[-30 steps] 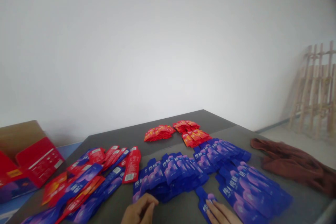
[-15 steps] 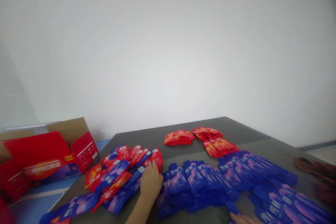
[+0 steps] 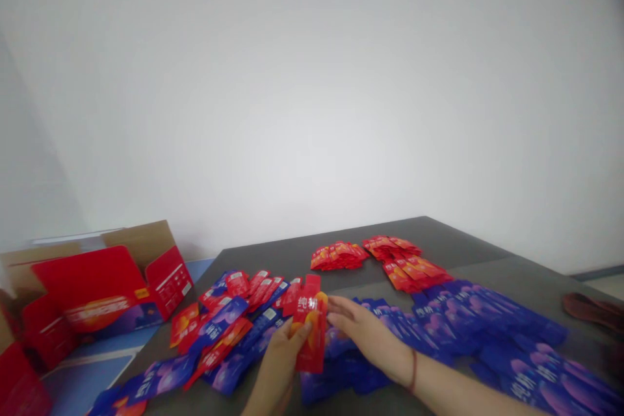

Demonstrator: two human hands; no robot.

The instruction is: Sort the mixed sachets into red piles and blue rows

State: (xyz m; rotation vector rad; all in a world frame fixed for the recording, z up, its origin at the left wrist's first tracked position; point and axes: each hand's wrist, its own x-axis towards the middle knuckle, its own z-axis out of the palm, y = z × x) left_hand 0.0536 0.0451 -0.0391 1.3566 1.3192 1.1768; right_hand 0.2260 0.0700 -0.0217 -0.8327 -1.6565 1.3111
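Note:
My left hand (image 3: 285, 352) grips a red and orange sachet (image 3: 308, 322) by its left side, thumb across the front. The fingers of my right hand (image 3: 361, 335) close on the upper right edge of the same sachet. It is upright above the table, its printed face towards me; whether another lies behind it is hidden. A loose heap of mixed red and blue sachets (image 3: 221, 325) spreads out left of my hands. Beneath and beyond my right hand lie overlapping rows of blue sachets (image 3: 458, 312), partly covered by that arm.
Red sachets sit in a pile (image 3: 338, 255) and further stacks (image 3: 412, 271) towards the back of the dark table (image 3: 277, 253). An open red carton (image 3: 112, 302) stands at the left. A brown object (image 3: 592, 310) lies by the right edge. A pale wall rises behind.
My left hand has lifted a red sachet from the heap and brought it nearer the middle. My right hand has come up from the bottom right to hold the sachet too.

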